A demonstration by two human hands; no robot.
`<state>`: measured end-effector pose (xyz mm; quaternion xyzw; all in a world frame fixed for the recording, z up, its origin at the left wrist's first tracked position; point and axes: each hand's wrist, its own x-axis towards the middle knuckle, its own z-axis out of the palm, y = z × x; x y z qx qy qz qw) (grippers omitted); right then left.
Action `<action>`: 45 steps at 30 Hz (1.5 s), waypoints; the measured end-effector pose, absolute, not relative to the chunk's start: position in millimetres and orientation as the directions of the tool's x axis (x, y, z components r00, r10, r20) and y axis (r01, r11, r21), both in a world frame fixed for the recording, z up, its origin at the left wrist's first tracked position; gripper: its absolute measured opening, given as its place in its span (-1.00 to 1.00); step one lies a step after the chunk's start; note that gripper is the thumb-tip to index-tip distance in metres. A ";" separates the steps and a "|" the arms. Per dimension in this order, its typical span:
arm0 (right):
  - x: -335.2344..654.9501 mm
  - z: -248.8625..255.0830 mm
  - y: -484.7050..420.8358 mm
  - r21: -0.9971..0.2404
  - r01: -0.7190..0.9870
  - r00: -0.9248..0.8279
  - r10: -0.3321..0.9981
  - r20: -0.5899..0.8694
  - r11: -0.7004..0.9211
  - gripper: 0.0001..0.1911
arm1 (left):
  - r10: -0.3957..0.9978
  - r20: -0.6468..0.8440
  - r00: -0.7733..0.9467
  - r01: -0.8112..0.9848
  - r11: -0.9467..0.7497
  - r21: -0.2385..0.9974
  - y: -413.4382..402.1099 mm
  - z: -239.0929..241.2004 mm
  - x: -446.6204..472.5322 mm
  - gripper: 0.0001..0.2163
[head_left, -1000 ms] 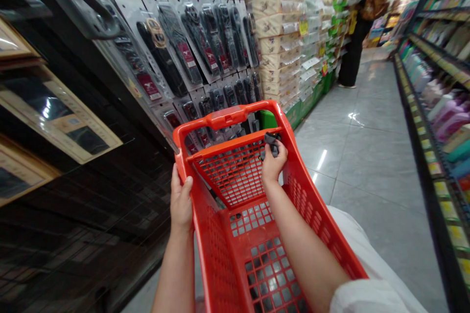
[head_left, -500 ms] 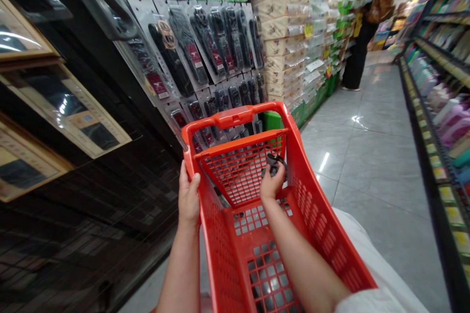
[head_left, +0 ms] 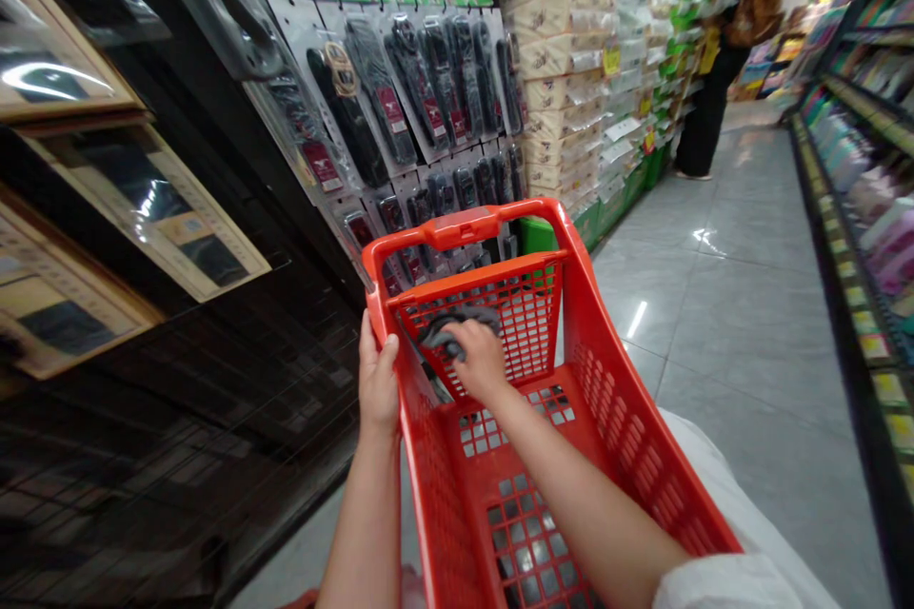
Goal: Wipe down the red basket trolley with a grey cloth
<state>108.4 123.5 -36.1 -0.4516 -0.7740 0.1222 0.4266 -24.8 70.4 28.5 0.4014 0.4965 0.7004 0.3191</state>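
A red plastic shopping cart [head_left: 433,461] stands in front of me, its basket made of slotted and gridded walls. My left hand [head_left: 378,381] is closed on the cart's left rim, thumb on top. Inside the basket, my right hand [head_left: 477,352] grips a crumpled dark grey cloth [head_left: 467,315] at the left part of the gridded end panel [head_left: 529,314]. The cloth looks to be against the panel, and the fingers partly hide it. Above the panel runs the cart's red handle bar [head_left: 467,228].
Belts in plastic sleeves [head_left: 410,105] hang on a rack behind the cart. Framed boxes [head_left: 168,209] stand at left. Stacked packs [head_left: 561,67] line the aisle, where a person [head_left: 710,105] stands farther off. Shelves of bottles [head_left: 849,181] border the grey tiled floor [head_left: 735,304] at right.
My right hand has moved left across the end panel with the grey cloth. My left hand stays on the rim. The view has shifted slightly.
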 end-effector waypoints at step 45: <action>96.0 -111.2 99.8 -0.449 0.602 -0.357 0.726 0.588 0.660 -0.61 | 0.833 0.262 -0.488 -0.028 -0.315 0.949 67.9 33.4 -20.7 -0.32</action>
